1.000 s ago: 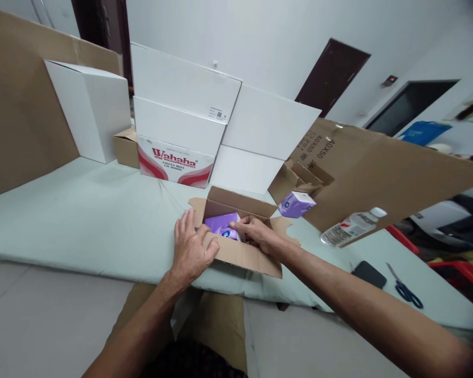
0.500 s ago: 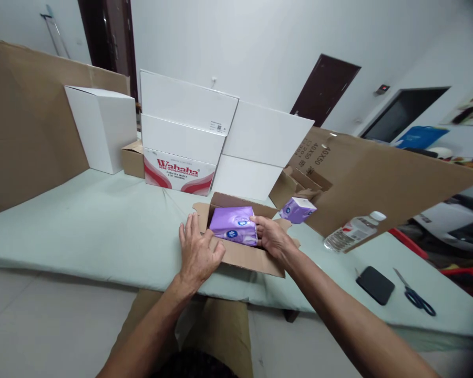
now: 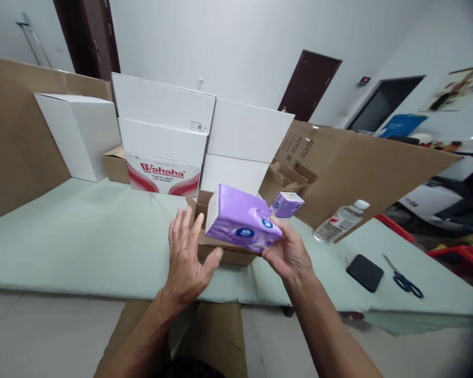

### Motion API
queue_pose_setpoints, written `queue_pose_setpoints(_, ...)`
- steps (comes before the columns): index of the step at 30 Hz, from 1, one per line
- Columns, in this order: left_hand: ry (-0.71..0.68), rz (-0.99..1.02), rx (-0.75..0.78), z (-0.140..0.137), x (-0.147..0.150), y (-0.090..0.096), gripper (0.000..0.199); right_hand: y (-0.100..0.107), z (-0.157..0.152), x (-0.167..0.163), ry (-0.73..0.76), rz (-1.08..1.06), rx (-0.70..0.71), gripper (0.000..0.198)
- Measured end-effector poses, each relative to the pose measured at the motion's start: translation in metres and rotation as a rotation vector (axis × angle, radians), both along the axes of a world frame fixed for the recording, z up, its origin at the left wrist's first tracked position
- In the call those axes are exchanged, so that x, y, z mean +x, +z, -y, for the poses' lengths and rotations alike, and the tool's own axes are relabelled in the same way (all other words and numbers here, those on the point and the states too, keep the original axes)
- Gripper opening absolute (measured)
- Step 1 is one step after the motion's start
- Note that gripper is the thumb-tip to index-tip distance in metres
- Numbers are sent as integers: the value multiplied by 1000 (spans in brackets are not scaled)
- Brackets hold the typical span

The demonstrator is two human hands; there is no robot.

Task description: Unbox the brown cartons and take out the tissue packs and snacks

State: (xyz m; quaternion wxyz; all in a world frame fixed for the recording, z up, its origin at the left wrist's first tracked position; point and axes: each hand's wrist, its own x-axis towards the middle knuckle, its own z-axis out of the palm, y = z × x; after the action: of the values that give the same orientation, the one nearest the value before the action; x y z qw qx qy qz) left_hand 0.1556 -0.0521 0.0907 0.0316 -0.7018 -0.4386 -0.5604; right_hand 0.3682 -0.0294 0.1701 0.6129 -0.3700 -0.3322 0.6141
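Note:
My right hand (image 3: pixel 289 252) is closed on the right end of a purple tissue pack (image 3: pixel 240 212), holding it tilted above the open cardboard box (image 3: pixel 228 256). The pack hides much of the box's inside. At the box's left end is my left hand (image 3: pixel 187 252), its fingers spread and nothing in them. A gap separates this hand from the pack. Behind my right hand, a second purple tissue pack (image 3: pixel 286 206) lies on the table.
A water bottle (image 3: pixel 341 221) leans at the right, with a black flat case (image 3: pixel 364 273) and scissors (image 3: pixel 404 278) nearer me. White cartons (image 3: pixel 161 142) and a cardboard panel (image 3: pixel 370 173) stand along the back of the green-covered table (image 3: pixel 82 236).
My right hand has lifted the tissue pack out of the box and tilted it. The left hand has come off the box's edge and opened. The view has shifted slightly.

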Motion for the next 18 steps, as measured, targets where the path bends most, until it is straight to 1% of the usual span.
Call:
queue_pose_setpoints(2, -113, 53, -1, 8, 5, 8, 71, 0, 15, -4, -5, 47, 18, 28)
queue_pose_setpoints(4, -198, 146, -42, 14, 12, 13, 71, -2, 29, -9, -25, 110, 68, 36)
queue_pose_setpoints(7, -284, 297, -134, 20, 22, 16, 65, -11, 47, -17, -107, 223, 216, 53)
queue_pose_setpoints(8, -305, 346, -162, 21, 25, 17, 63, -15, 53, -21, -142, 272, 262, 54)
queue_pose_setpoints(10, -333, 435, -208, 25, 30, 18, 61, -23, 63, -27, -215, 375, 316, 48)
queue_pose_setpoints(13, -345, 532, -262, 31, 36, 16, 59, -32, 74, -38, -355, 476, 312, 39)
queue_pose_setpoints(16, -369, 598, -311, 35, 38, 10, 58, -36, 81, -47, -496, 489, 273, 41)
queue_pose_setpoints(18, -391, 634, -320, 36, 38, 7, 59, -38, 84, -51, -529, 479, 260, 44)
